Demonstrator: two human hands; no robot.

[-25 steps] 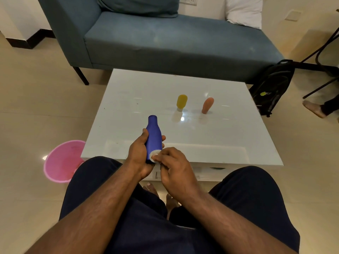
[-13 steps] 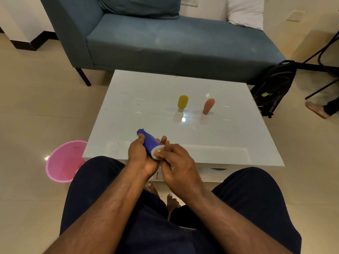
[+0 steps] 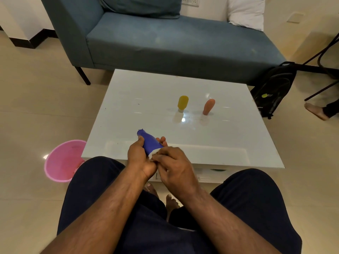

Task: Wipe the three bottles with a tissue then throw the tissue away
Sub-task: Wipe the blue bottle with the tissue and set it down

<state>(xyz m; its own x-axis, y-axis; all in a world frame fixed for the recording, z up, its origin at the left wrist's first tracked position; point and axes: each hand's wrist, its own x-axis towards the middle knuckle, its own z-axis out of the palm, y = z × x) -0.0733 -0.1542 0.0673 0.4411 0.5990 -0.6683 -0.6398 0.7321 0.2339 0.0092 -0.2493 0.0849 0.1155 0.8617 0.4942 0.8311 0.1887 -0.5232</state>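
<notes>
Head view: left hand point(image 3: 140, 158) fingers clasp blue bottle point(image 3: 149, 142) over table point(image 3: 229, 136) near edge; right hand point(image 3: 174, 167) fingers pinch tissue point(image 3: 152, 154)

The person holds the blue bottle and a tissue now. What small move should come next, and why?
Probably slide the tissue along the blue bottle toward its far end. The right hand presses the tissue only at the near end, while the left hand holds the bottle tilted, so most of its body looks unwiped. The yellow bottle and the orange bottle wait on the table.
</notes>
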